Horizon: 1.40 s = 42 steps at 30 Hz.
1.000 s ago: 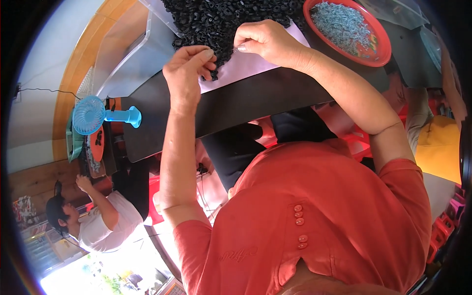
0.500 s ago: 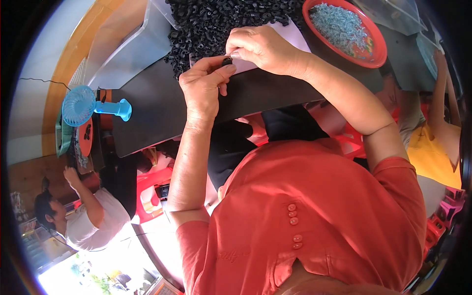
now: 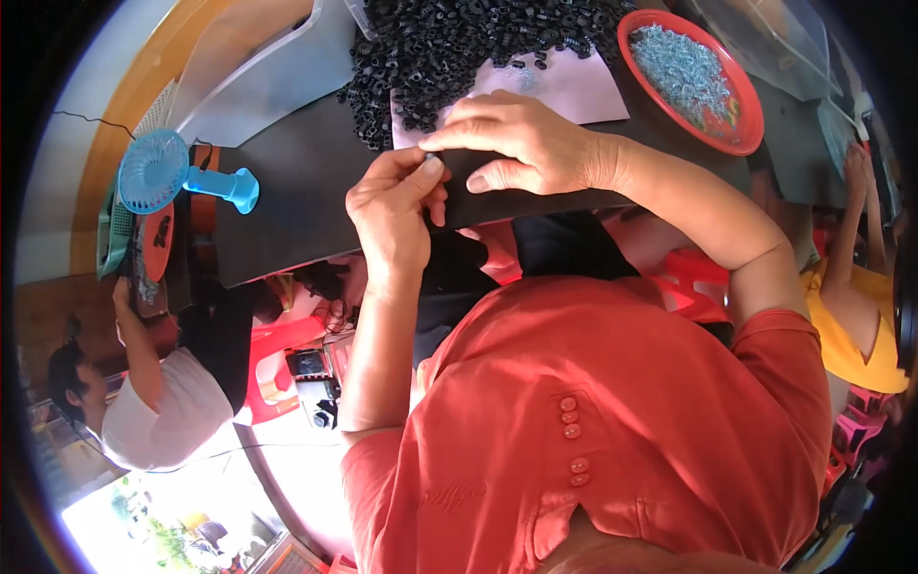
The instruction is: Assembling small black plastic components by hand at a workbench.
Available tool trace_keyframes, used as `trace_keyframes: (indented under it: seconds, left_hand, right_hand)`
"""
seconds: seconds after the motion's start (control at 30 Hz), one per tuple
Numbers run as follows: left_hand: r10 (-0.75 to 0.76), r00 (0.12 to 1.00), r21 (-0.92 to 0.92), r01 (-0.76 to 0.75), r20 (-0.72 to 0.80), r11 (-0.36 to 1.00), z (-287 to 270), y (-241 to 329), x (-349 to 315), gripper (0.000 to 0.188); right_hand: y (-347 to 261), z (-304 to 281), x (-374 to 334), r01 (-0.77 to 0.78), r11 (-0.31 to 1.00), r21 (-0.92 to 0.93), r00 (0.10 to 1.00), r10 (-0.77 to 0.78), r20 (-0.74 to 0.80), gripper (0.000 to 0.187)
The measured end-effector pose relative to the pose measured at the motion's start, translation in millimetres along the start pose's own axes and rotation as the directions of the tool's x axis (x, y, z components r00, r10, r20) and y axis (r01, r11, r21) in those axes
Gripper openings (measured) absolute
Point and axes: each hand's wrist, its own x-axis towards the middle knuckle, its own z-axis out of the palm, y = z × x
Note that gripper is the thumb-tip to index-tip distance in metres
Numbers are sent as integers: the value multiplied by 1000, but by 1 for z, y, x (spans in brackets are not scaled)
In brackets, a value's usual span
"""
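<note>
My left hand (image 3: 390, 215) pinches a small black plastic part (image 3: 431, 155) between thumb and forefinger, above the dark table's near side. The fingers hide most of it. My right hand (image 3: 540, 148) reaches across from the right, its forefinger stretched to the same part and its thumb held apart. I see nothing gripped in that hand. Just beyond both hands lies a pale pink sheet (image 3: 583, 91) with a few tiny shiny pieces (image 3: 519, 77) on it. A large heap of small black plastic parts (image 3: 459, 43) covers the table behind and overlaps the sheet.
A red tray (image 3: 749, 142) at the far right holds many small silvery pieces (image 3: 679, 72). Clear plastic bins stand at the left (image 3: 277, 86) and far right (image 3: 765, 43). A blue fan (image 3: 155, 172) is by the table's left end. Other people sit at left (image 3: 163, 411) and right (image 3: 851, 316).
My right hand has come nearer to me, off the sheet's edge, and its pinch has opened into stretched fingers. My left hand still pinches the part. The view has shifted slightly.
</note>
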Motion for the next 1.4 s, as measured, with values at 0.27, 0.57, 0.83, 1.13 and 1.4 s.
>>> trace_keyframes:
  seconds: [0.27,0.57,0.83,1.13,1.4]
  left_hand:
    - [139,987,97,-147,85,984,-12,-5,-14,12]
    - [131,983,214,-156,127,964,-13,-4,-18,12]
    - [114,986,204,-137,124,969,-12,-7,-16,11]
    - [319,918,-240,-373,-238,896,7,9,15,7]
    - [158,980,-356,-191,-118,915,31,17,25,9]
  right_hand:
    - [45,5,41,-35,942,-334,989,-17,-150,6]
    - [44,37,96,-138,764,-631,970,234,71,11]
    - [49,35,88,-274,885,-376,962,254,-104,8]
    - [-32,25,45,-327,653,684,851,518,-88,8]
    - [-44,47,31,-319,782,535,822,509,-255,10]
